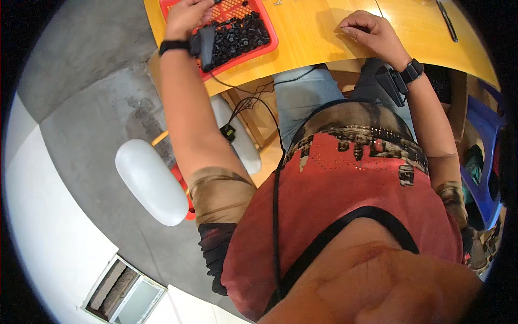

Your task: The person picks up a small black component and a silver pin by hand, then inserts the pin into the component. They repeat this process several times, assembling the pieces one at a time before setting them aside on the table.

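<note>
A red plastic basket [274, 40] stands on the yellow table, with many small black parts [237, 38] heaped in it. Over its left side is my left hand [189, 17], fingers bent together. A dark piece shows near those fingertips at the picture's upper edge, and whether they grip it is hard to make out. My right hand [372, 33] rests low over the table to the right of the basket. Its fingers are curled, with thumb and forefinger close together; anything between them is too small to name.
A black pen [447, 21] lies on the yellow table [307, 27] at the far right. Black cables [253, 100] hang below the table's near edge. On the left is a white rounded seat [151, 181]; a blue plastic chair [488, 162] stands to the right.
</note>
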`<state>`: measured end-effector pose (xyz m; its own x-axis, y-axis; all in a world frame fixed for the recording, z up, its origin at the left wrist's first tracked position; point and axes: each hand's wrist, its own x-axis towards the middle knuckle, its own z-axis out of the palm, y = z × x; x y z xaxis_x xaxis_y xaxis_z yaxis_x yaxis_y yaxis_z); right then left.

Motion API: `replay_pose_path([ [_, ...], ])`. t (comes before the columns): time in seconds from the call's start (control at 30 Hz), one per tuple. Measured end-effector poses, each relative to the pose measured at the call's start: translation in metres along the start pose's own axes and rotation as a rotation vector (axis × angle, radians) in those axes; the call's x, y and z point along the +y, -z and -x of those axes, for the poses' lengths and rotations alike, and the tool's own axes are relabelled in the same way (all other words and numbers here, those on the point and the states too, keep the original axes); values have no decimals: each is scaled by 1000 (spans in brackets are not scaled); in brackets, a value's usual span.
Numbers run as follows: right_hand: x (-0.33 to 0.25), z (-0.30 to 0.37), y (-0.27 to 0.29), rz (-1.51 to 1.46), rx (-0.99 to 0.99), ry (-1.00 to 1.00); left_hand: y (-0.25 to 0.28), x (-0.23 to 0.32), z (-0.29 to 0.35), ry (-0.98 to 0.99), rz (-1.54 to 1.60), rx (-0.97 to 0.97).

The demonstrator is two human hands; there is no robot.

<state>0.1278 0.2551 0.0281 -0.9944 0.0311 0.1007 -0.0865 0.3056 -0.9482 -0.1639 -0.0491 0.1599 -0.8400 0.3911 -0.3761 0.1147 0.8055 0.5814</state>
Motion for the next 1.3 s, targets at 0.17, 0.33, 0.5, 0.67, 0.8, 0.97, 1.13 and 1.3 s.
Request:
replay_pose_path([
  [0.17, -22, -4, 8, 52, -25, -5, 14, -26, 74, -100, 627, -226],
  [0.33, -83, -3, 15, 15, 148, -42, -75, 11, 125, -295, 1140, -546],
  [0.5, -88, 2, 17, 56, 161, 51, -155, 52, 131, -283, 1464, -473],
  [0.67, -96, 16, 18, 17, 194, 6, -188, 53, 118, -362, 1355, -387],
  [0.8, -99, 23, 12, -61, 289, 14, -197, 53, 116, -438, 1240, -239],
  [0.97, -89, 23, 13, -307, 213, -188, -197, 59, 120, -406, 1261, -209],
  [1.13, -84, 18, 6, -298, 210, -97, -215, 36, 91, -962, 1412, -353],
  [1.3, -77, 21, 8, -334, 224, -51, -203, 50, 118, -315, 1628, -456],
])
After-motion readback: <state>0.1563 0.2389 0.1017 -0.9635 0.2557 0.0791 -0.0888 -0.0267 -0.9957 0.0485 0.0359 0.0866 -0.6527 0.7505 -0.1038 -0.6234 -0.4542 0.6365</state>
